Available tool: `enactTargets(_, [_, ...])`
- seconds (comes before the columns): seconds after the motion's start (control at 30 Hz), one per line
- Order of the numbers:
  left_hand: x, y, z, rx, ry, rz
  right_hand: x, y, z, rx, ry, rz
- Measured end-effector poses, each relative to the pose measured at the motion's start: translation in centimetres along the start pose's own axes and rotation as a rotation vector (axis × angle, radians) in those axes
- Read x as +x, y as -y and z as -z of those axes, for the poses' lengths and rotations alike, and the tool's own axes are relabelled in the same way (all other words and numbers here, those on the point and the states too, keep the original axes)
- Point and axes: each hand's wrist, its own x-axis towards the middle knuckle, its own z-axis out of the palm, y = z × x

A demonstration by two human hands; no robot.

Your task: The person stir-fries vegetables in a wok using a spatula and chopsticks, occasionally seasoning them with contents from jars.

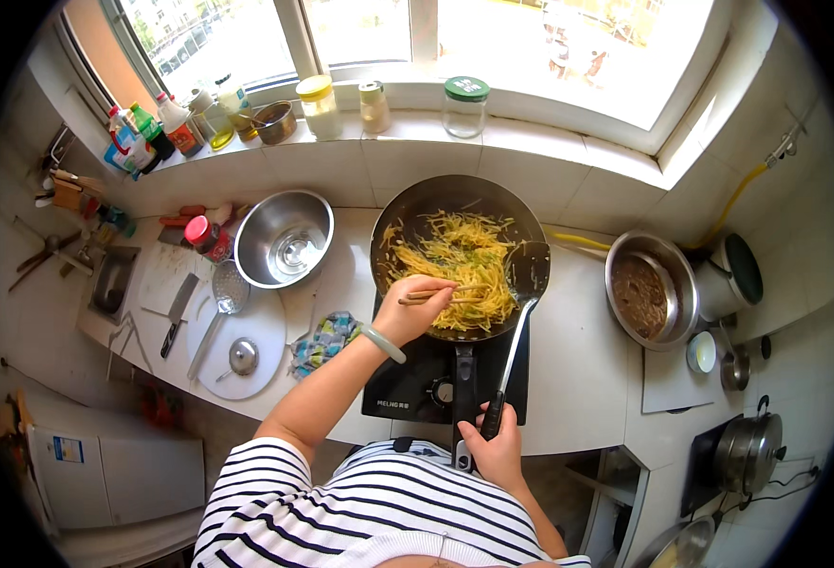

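Note:
A dark wok [431, 192] stands on a black induction cooker [406, 397] and holds yellow shredded food [459, 255] with green bits. My left hand [417, 305] grips a pair of wooden chopsticks [468, 300], whose tips reach the shreds. A jade-like bangle [383, 343] circles that wrist. My right hand [495, 444] is closed on the black handle of a metal wok spatula [513, 355], close beside the wok's handle [464, 383]. The spatula's blade rests at the right inside of the wok. Whether the right hand also touches the wok's handle I cannot tell.
Left on the counter are a steel bowl [246, 241], a skimmer [230, 287], a round white board [264, 362], a knife [184, 298] and a patterned cloth [328, 341]. Jars and bottles line the windowsill. Right stand a steel basin [610, 284] with brown contents and a lidded pot [736, 454].

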Motion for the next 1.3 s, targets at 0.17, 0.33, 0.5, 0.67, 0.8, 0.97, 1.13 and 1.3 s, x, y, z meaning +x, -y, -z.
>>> enactTargets(0.17, [-0.1, -2.5, 7.0, 0.076, -0.219, 0.016, 0.0, 0.1, 0.3, 0.033, 0.016, -0.009])
enactTargets(0.33, [-1.0, -0.6, 8.7, 0.212, -0.239, 0.108, 0.3, -0.4, 0.3, -0.004, 0.027, 0.048])
enactTargets(0.5, [-2.2, -0.7, 1.7, -0.125, -0.232, 0.054, 0.4, 0.5, -0.4, -0.008, 0.073, 0.065])
enactTargets(0.67, [-2.1, -1.2, -1.8, 0.110, -0.180, -0.293, 0.2, 0.4, -0.6, 0.069, 0.022, 0.023])
enactTargets(0.8, [-3.0, 1.4, 2.2, 0.235, -0.364, -0.171, 0.3, -0.2, -0.3, 0.028, 0.060, 0.019])
enactTargets(0.97, [-6.9, 1.2, 5.2, 0.091, -0.320, -0.027, 0.8, 0.6, -0.4, 0.011, 0.108, -0.081])
enactTargets(1.13, [-12.1, 2.0, 5.4, -0.354, -0.167, 0.255, 1.9, 1.8, 0.8, 0.051, 0.200, -0.121])
enactTargets(1.3, [-17.0, 3.1, 4.7, -0.489, -0.008, 0.399, 3.9, 2.3, 1.4, -0.112, 0.274, -0.111])
